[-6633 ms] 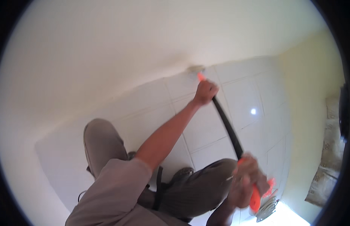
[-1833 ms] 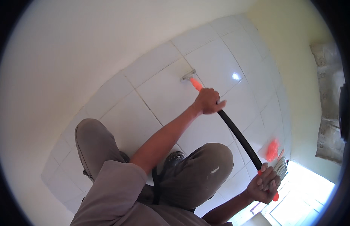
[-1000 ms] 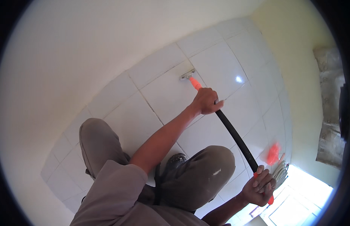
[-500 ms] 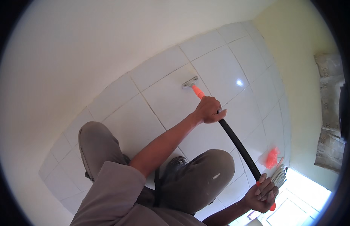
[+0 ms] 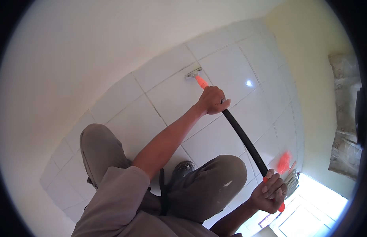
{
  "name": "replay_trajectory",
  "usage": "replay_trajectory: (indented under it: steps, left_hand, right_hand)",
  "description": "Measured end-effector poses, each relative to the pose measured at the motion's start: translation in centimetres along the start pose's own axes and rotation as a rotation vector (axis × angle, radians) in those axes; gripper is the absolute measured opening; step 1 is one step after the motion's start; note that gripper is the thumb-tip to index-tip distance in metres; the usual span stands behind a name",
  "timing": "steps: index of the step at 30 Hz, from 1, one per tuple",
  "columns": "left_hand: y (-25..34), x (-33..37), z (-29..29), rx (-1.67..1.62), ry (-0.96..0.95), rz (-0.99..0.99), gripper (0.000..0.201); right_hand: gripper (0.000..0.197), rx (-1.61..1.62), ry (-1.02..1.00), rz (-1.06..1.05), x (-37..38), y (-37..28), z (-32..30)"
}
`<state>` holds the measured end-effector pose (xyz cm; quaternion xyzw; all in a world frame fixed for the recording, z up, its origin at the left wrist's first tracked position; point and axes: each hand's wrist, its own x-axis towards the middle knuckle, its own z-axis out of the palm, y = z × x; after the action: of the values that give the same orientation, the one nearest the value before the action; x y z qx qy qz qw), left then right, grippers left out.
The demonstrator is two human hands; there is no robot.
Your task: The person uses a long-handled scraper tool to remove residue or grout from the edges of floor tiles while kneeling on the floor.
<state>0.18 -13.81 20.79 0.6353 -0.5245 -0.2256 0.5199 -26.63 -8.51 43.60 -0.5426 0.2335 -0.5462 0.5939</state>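
Note:
A long-handled scraper (image 5: 244,137) with a black shaft, orange ends and a metal blade head (image 5: 193,73) slants across the white floor tiles (image 5: 230,65). My left hand (image 5: 211,100) is wrapped round its shaft just behind the orange collar, the thumb lying along the shaft. At the other end, my right hand (image 5: 269,192) grips the orange end of the handle, which pokes out below the fist. The blade head lies at the tiles, close to a grout line and its crossing. Its cutting edge is too small to make out.
My bent knees (image 5: 221,183) and a dark, speckled shoe (image 5: 184,168) are below the handle. A pale wall (image 5: 72,59) borders the tiles at the left. At the right are a red plastic bag (image 5: 284,161), a coil of hose or cable (image 5: 293,181) and a patterned hanging cloth (image 5: 345,114).
The scraper has slid away from me and slightly left, its head now nearer the far grout line. Both hands moved with it, keeping their grip.

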Motion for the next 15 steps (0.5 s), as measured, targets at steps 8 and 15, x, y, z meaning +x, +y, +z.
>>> replay_trajectory:
  steps: [8,15]
  left_hand:
    - [-1.0,0.4,0.2,0.011,-0.023,-0.015,0.041]
    - [-1.4,-0.4,0.7,0.049,0.069,0.133,0.041]
  right_hand:
    - [0.027,-0.03,0.09,-0.067,-0.3,0.7,0.9]
    - [0.028,0.02,0.028,0.008,-1.5,0.0,0.3]
